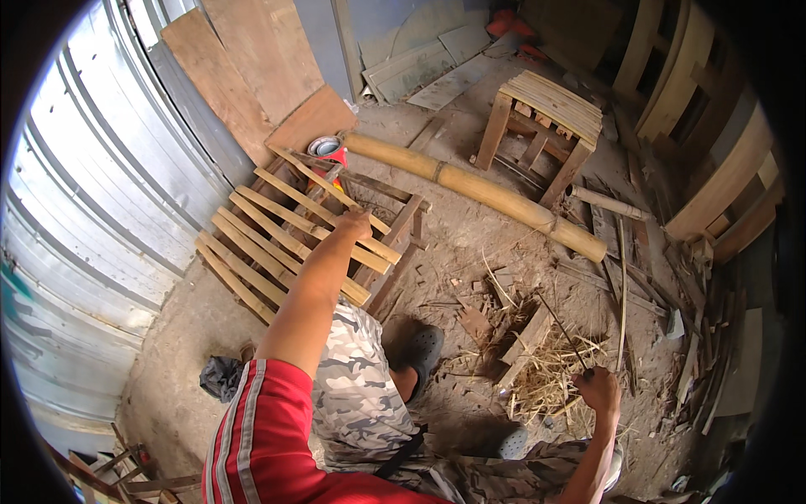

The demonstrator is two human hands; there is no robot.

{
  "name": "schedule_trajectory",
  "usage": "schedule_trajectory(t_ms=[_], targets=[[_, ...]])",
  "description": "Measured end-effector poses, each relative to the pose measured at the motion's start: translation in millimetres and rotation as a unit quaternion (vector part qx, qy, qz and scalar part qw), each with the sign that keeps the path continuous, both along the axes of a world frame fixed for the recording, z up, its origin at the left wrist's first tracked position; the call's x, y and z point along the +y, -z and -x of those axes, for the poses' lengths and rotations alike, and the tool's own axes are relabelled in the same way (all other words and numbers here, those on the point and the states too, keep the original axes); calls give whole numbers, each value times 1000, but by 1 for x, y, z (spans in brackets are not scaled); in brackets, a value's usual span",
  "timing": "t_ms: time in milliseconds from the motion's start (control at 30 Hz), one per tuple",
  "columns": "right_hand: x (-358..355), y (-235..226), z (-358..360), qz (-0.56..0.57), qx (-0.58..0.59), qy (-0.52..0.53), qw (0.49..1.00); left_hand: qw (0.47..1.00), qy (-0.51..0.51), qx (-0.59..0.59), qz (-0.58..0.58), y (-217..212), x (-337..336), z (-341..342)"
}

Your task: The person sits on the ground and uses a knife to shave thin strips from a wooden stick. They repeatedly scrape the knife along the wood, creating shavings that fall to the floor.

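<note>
Slats [294,199], at least six, cross one wooden frame [404,225].

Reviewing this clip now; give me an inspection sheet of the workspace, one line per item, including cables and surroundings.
Surface: dusty floor, strewn with debris around the right side.
Job's things: light wooden slats lying across a wooden frame; whether they are fixed cannot be told. A thin dark tool.
Clutter: pale shavings below the right hand, a dark crumpled bag, a red can by the frame.
Hands: left hand on a slat near its end; right hand closed on the tool's near end.
Cables: nothing seen.
Surroundings: corrugated metal wall at left, bamboo pole on the floor, slatted stool beyond it.
</note>
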State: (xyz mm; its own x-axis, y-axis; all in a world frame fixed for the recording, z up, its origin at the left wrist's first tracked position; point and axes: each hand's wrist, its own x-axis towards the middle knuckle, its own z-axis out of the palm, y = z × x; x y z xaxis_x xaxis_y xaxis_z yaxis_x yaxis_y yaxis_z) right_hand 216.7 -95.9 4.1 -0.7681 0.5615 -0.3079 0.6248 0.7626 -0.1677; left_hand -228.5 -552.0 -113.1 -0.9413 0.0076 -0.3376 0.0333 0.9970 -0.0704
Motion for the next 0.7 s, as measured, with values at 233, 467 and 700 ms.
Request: schedule_trajectory(t_ms=[233, 467, 700], targets=[[-2, 4, 0, -19, -10, -2, 1000, 982, 162, 73, 66, 5, -12, 11], [-3, 2, -8, -19, -4, -13, 1000, 941, 305, 96, 108, -10, 25, -1], [-6, -7, -9, -19, 17, -29, 999, 921, 319, 27, 222, -19, 21, 7]])
